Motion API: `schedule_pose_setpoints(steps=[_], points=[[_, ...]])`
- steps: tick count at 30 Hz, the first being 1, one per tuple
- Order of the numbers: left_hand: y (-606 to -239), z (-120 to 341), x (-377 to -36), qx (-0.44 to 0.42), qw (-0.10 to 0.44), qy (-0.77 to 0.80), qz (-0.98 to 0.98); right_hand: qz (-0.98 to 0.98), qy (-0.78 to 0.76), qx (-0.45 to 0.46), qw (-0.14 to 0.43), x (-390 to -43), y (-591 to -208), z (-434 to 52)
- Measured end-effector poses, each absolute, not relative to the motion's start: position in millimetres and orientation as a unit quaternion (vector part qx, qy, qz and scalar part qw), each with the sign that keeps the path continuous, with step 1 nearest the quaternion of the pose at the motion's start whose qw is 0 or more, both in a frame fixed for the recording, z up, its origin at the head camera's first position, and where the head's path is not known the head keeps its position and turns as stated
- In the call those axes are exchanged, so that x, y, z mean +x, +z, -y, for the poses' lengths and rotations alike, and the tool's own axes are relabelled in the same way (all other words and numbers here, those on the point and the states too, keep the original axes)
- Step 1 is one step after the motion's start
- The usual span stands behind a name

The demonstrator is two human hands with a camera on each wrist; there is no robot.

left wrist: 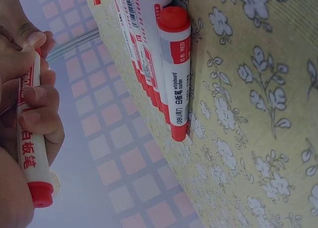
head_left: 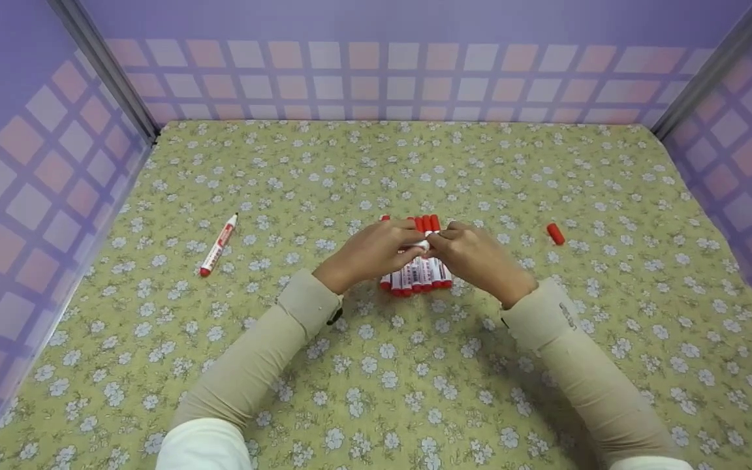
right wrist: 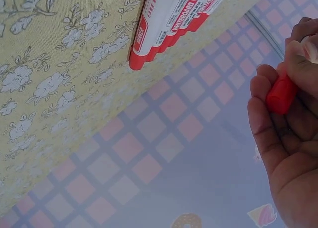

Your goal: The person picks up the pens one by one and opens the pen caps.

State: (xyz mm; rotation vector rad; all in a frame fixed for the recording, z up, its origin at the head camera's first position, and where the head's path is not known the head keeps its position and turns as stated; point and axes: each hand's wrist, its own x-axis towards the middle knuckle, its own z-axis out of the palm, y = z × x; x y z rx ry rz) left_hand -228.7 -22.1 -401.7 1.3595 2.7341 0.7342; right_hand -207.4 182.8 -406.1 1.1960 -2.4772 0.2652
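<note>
Both hands meet at the middle of the floral cloth, just above a row of several red-and-white whiteboard markers (head_left: 415,279) lying side by side. My left hand (head_left: 373,251) grips one marker (left wrist: 29,151) by its white barrel, its red end pointing away from the fingers (left wrist: 42,116). My right hand (head_left: 477,256) pinches a red cap (right wrist: 281,94) at the other end of that marker. In the head view only a small white part of the held marker (head_left: 422,245) shows between the two hands. The row of markers (left wrist: 174,74) (right wrist: 171,22) stays flat on the cloth.
One more marker (head_left: 219,245) lies alone on the left of the cloth. A loose red cap (head_left: 555,234) lies to the right of the hands. The yellow-green floral cloth (head_left: 415,391) is walled by purple checked panels (head_left: 376,78) on three sides.
</note>
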Motion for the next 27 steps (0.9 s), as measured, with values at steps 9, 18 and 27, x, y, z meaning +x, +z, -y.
schedule_pose_setpoints(steps=[9,18,27], points=[[-401,28,-228,0.417,0.01,0.238,-0.877,0.889,0.079,0.412,0.181,-207,-401,-184],[-402,36,-230,0.39,0.03,0.244,-0.887,0.898,0.068,0.4,0.171,-207,-399,-187],[-404,49,-236,0.37,0.019,0.27,-0.889,0.901,0.064,0.394,0.171,-206,-400,-189]])
